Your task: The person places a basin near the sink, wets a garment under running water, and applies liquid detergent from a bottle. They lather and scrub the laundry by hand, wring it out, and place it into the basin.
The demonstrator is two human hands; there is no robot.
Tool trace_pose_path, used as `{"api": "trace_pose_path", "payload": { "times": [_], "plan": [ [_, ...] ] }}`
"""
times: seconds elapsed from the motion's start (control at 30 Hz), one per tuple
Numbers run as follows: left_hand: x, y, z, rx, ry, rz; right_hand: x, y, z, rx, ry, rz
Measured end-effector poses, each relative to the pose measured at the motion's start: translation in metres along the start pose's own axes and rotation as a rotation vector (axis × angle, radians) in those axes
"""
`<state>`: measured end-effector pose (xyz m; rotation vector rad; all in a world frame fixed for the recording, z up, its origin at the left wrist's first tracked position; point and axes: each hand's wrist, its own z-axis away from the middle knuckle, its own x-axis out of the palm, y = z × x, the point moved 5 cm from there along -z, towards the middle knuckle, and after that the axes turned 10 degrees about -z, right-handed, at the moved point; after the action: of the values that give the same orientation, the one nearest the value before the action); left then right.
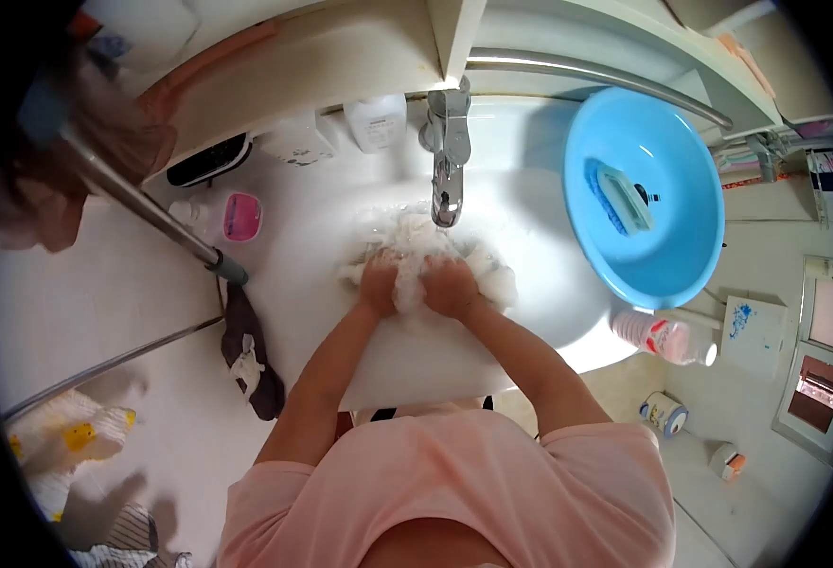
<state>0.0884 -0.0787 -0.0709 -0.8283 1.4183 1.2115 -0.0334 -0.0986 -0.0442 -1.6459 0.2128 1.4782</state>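
Both of my hands are low in the white sink (540, 284), in a sudsy white cloth (494, 282). My left hand (379, 284) grips the cloth on the left, fingers closed and partly hidden by foam. Close beside it, my right hand (450, 287) is closed on the same cloth, its fingertips sunk in the folds. Foam and wet fabric lie between the two hands. Just above them the chrome faucet (448, 170) points down toward the cloth. Whether water runs from it I cannot tell.
A blue basin (587, 246) with a brush (625, 199) inside stands at the right rim, above a clear plastic bottle (663, 339). A white bottle (376, 123) and a pink container (242, 217) sit at the back left. A metal rail (142, 194) crosses the left side.
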Motion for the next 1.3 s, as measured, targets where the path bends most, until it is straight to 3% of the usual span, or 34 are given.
{"api": "trace_pose_path", "payload": {
  "times": [0.03,0.13,0.17,0.23,0.27,0.33,0.43,0.53,0.63,0.67,0.7,0.73,0.83,0.87,0.93,1.03,1.07,1.1,1.17,1.2,1.23,1.27,1.3],
  "plan": [
    [0.008,-0.004,-0.009,0.025,-0.056,0.028,-0.004,0.008,-0.005,0.011,0.051,-0.012],
    [0.031,-0.022,-0.022,-0.050,-0.328,-0.032,-0.001,0.046,-0.046,0.456,-0.058,-0.191],
    [0.041,-0.029,-0.023,-0.050,-0.158,-0.002,-0.006,0.054,-0.052,0.554,0.027,-0.275],
    [0.081,-0.051,-0.020,-0.038,0.189,0.043,-0.007,0.066,-0.061,0.533,0.117,-0.379],
    [0.074,-0.053,-0.022,-0.071,0.095,0.055,-0.005,0.068,-0.059,0.529,0.152,-0.432],
    [0.031,-0.040,-0.032,-0.137,-0.084,0.092,-0.015,0.071,-0.057,0.608,0.162,-0.248],
    [-0.023,-0.029,-0.024,-0.478,0.120,0.512,-0.020,0.090,-0.053,0.741,0.324,-0.130],
    [-0.033,-0.044,0.030,-0.816,0.340,0.623,-0.033,0.129,-0.032,0.905,0.307,-0.200],
    [-0.053,-0.037,0.045,-0.608,0.210,0.097,-0.044,0.104,-0.037,0.628,0.324,0.145],
    [-0.058,-0.030,0.048,-0.533,0.162,-0.070,-0.028,0.090,-0.044,0.566,0.111,-0.009],
    [-0.056,-0.017,0.044,-0.501,0.066,0.093,-0.010,0.069,-0.052,0.475,-0.089,-0.266],
    [-0.055,-0.003,0.040,-0.507,0.030,0.085,-0.008,0.030,-0.051,0.379,-0.300,-0.110],
    [-0.042,0.009,0.044,-0.475,-0.036,-0.037,-0.010,-0.025,-0.011,0.222,-0.005,-0.051],
    [-0.028,0.005,0.047,-0.416,0.022,-0.005,-0.006,-0.031,0.006,0.177,-0.007,-0.025],
    [-0.011,-0.001,0.052,-0.296,0.138,0.059,-0.002,-0.036,0.028,0.090,-0.010,0.024],
    [0.003,-0.013,0.039,-0.267,-0.048,-0.096,0.019,-0.018,0.015,-0.061,0.250,0.017],
    [0.013,-0.023,0.031,-0.230,-0.004,-0.098,0.024,-0.013,0.008,-0.095,0.334,0.049],
    [0.037,-0.034,0.029,-0.195,0.032,-0.096,0.026,-0.009,-0.004,-0.039,0.122,0.021],
    [0.053,-0.039,0.015,-0.126,-0.094,-0.074,0.008,0.001,-0.026,0.068,-0.315,-0.025],
    [0.042,-0.040,0.001,-0.086,-0.256,-0.066,0.014,0.011,-0.032,0.072,-0.277,-0.048],
    [0.034,-0.040,-0.005,-0.072,-0.289,-0.071,0.023,0.020,-0.039,0.073,-0.235,-0.072],
    [0.025,-0.040,-0.011,-0.058,-0.322,-0.075,0.031,0.028,-0.044,0.071,-0.186,-0.094],
    [0.017,-0.040,-0.016,-0.068,-0.225,-0.090,0.026,0.031,-0.049,0.118,-0.144,-0.144]
  ]
}}
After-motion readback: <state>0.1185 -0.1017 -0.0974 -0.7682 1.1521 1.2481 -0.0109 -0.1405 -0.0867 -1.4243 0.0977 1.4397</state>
